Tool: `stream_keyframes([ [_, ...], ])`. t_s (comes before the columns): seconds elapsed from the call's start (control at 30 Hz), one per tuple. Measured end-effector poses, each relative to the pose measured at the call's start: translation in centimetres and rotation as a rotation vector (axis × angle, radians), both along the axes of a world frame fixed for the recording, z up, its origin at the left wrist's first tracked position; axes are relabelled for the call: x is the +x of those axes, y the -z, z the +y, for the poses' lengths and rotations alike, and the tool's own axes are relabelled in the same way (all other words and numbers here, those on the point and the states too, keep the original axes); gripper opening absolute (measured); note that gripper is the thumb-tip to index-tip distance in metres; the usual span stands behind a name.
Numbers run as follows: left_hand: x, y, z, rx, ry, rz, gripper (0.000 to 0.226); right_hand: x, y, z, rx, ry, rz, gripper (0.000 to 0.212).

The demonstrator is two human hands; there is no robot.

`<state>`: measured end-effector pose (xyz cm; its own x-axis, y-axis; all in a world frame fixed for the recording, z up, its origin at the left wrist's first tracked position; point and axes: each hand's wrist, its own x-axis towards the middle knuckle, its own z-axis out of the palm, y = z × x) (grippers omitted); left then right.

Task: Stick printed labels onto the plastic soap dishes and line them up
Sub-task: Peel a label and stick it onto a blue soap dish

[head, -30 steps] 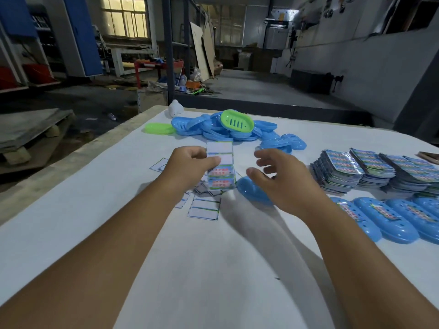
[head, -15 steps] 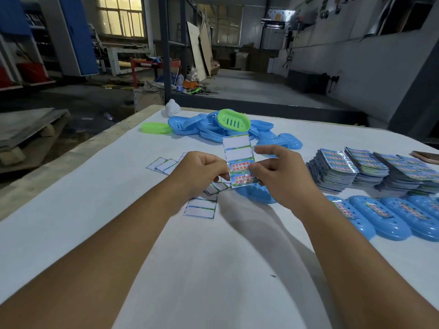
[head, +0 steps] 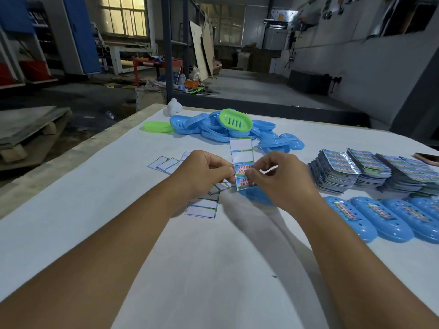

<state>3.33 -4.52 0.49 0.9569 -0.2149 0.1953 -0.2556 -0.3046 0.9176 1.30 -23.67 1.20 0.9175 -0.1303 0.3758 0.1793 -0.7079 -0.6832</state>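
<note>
1. My left hand [head: 209, 169] pinches the left edge of a label strip [head: 242, 162], thumb and fingers closed on it, holding it upright above the worktop [head: 95, 224].
2. My right hand [head: 282, 179] grips the strip's right edge beside the upper printed label, fingertips [head: 249, 173] curled tight onto it; whether the label has begun to lift I cannot tell.
3. The strip's top two panels, beyond my fingers, are blank white; the two lower ones carry red and blue print.
4. A blue soap dish [head: 259, 198] lies on the worktop directly under my right hand, mostly hidden by it.
5. Used backing strips [head: 202, 207] lie scattered under and just left of my left hand, with more [head: 164, 164] a little beyond it.
6. Beyond both hands sits a heap of blue soap dishes [head: 213, 129], with a green dish [head: 235, 121] tilted on top and a second green piece [head: 158, 127] flat at the heap's left.
7. To the right of my right hand stand stacks of printed label sheets [head: 337, 169].
8. Nearer me, right of my right forearm, labelled blue dishes [head: 377, 219] lie side by side in a row, touching.
</note>
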Motion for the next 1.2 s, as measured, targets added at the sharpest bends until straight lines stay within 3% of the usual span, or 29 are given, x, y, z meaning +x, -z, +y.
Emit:
stream_keyframes([
  [0.1, -0.4, 0.0, -0.1, -0.008, 0.036, -0.014, 0.016, -0.3, 0.0, 0.3, -0.015, -0.093, 0.055, 0.026],
  [0.33, -0.2, 0.4, -0.3, 0.034, 0.03, -0.046, 0.013, -0.5, -0.1, 0.9, -0.052, -0.112, 0.092, 0.02],
  [0.7, 1.2, 0.7, -0.2, 0.107, -0.274, -0.062, 0.021, 0.1, -0.2, 0.1, -0.016, -0.006, 0.122, 0.027],
  [0.9, 1.9, 0.9, 0.4, 0.443, -0.428, -0.03, 0.027, 0.2, -0.2, -0.7, -0.14, 0.099, 0.129, 0.03],
  [1.13, 1.7, 1.0, 2.3, 1.111, -0.521, -0.138, 0.03, -0.2, -0.1, -0.2, -0.125, 0.104, 0.148, 0.027],
  [1.2, 1.6, 0.6, 2.3, 1.123, -0.568, -0.196, 0.032, -0.3, -0.1, 0.0, -0.114, 0.094, 0.142, 0.026],
])
